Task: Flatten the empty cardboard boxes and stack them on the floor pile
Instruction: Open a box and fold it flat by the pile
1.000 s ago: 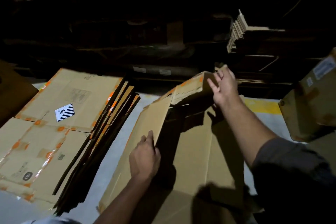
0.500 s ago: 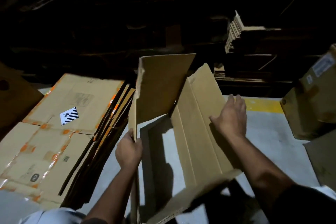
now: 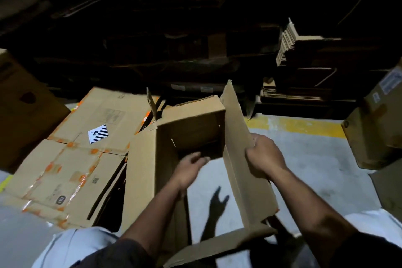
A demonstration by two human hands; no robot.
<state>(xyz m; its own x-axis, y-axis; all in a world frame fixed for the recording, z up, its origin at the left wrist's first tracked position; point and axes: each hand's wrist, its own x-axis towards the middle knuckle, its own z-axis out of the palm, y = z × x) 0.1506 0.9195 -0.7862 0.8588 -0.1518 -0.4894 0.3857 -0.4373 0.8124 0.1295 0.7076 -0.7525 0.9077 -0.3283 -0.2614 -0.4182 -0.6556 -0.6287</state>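
Down on the grey floor (image 3: 309,159), just right of the floor pile (image 3: 71,159) of flattened, orange-taped cartons, stands the open cardboard box (image 3: 143,169), both ends open so bare concrete shows through it. The right hand (image 3: 264,154) grips the edge of the tall right-hand wall, fingers curled over the top and thumb on the near face. The left hand (image 3: 189,169) reaches down inside with fingers spread and loosely bent, holding nothing; its shadow lies on the concrete below. To my eye the box is mid-collapse: the sensible way is to keep the right wall pinned, push the far panel with the left hand so the tube skews along its existing corner creases, and press it flat before sliding it across. Forcing it against the creases would likely buckle the board and make a lumpy sheet that sits badly on the pile. A loose near flap (image 3: 219,246) could catch a knee. Much is hard to read: the shelving (image 3: 304,54) behind is almost black, with only the edges of bundled cardboard showing; the left fingertips are blurred, so I cannot tell whether they touch the far panel; another carton (image 3: 378,132) at right is cut off by the frame, as is one at far left.
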